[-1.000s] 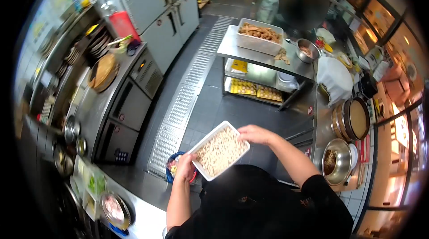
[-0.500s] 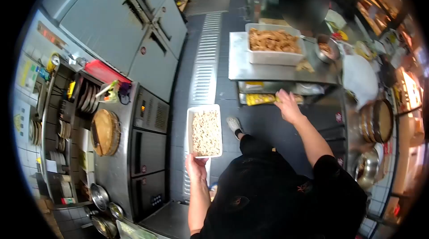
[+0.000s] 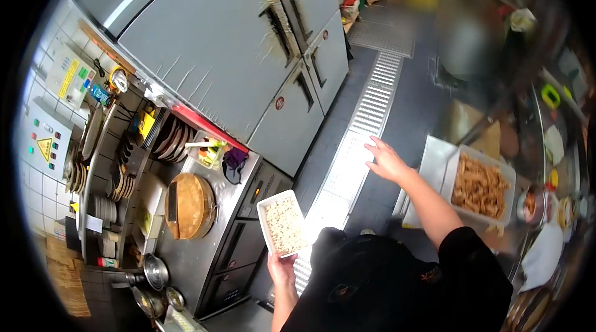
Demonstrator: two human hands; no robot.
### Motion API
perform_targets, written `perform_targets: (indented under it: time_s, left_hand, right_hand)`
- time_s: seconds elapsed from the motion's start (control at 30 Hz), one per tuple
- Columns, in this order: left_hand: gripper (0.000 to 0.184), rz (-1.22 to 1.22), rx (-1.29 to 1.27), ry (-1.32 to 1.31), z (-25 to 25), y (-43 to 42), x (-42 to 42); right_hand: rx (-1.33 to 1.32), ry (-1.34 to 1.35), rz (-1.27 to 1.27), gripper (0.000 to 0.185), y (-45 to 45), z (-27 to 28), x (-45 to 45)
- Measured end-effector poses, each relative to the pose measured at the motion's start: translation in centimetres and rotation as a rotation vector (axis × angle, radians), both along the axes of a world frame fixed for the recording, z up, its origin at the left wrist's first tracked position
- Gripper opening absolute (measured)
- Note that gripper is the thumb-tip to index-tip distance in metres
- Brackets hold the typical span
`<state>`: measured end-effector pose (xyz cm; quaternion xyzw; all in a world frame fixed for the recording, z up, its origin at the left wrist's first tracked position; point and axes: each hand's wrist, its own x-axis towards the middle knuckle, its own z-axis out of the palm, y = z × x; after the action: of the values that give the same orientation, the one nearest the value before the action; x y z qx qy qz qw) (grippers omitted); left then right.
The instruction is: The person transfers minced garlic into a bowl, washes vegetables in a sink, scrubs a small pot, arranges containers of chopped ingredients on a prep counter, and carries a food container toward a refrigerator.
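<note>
My left hand (image 3: 283,276) grips the near end of a white rectangular plastic tub (image 3: 265,226). Small pale chopped pieces (image 3: 284,225) fill the tub; their exact kind is unclear. Empty and stretched forward, my right hand (image 3: 387,162) has its fingers apart above the floor. To the right of that forearm stands a larger whitish tub (image 3: 510,184) with brown, meat-like strips (image 3: 479,188) in it, on a steel table (image 3: 434,161).
A tall grey refrigerator (image 3: 211,46) rises ahead on the left. On the steel counter (image 3: 177,270) lie a round wooden chopping board (image 3: 197,208) and a cleaver (image 3: 172,209). Stacked plates (image 3: 102,211) fill shelves at left. A drain grate (image 3: 375,96) runs along the floor.
My view has swung left, bringing the refrigerator and counter nearer. The small tub, still in my left hand, is now beside the counter. My right hand has moved away from the steel table's front.
</note>
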<state>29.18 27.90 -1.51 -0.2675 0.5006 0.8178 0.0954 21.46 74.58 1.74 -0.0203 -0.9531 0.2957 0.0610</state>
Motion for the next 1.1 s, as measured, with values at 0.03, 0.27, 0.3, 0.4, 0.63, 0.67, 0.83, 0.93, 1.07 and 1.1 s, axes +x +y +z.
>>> perform_targets:
  time_s: [0.03,0.27,0.3,0.4,0.63,0.67,0.83,0.93,1.07,1.1]
  left_hand:
    - [0.042,0.018,0.006,0.029,0.5,1.2,-1.9]
    - [0.048,-0.144,0.003,0.112,-0.8,6.1,-20.9]
    - [0.049,-0.172,0.031,0.112,-1.4,6.7,-24.1]
    - [0.049,-0.257,0.044,0.115,-0.7,9.7,-32.4]
    - [0.052,-0.386,0.079,0.147,1.5,16.0,-45.3]
    - [0.053,-0.375,0.080,0.137,1.6,16.7,-45.8]
    - [0.056,-0.257,0.098,0.134,1.9,21.5,-47.6]
    - [0.059,-0.145,0.059,0.147,0.4,24.1,-47.1]
    - [0.056,0.067,0.023,0.138,-0.3,30.5,-45.8]
    - [0.055,0.096,0.014,0.119,-0.3,32.2,-45.6]
  right_hand:
    - [-0.001,0.034,0.019,0.058,0.6,0.7,-3.6]
    - [-0.012,0.144,0.039,0.065,3.3,4.9,-25.4]
    - [-0.030,0.136,0.021,0.065,4.0,5.4,-28.1]
    - [-0.055,0.086,-0.015,0.067,5.9,6.3,-34.5]
    - [-0.082,0.178,-0.071,0.073,11.7,8.5,-49.1]
    - [-0.094,0.189,-0.076,0.074,12.5,8.7,-51.2]
    - [-0.179,0.290,-0.118,0.090,17.5,9.7,-64.1]
    - [-0.306,0.267,-0.084,0.093,18.9,10.2,-70.2]
    - [-0.397,0.177,-0.033,0.086,20.1,12.6,-74.1]
    - [-0.385,0.176,-0.020,0.086,20.6,13.0,-74.3]
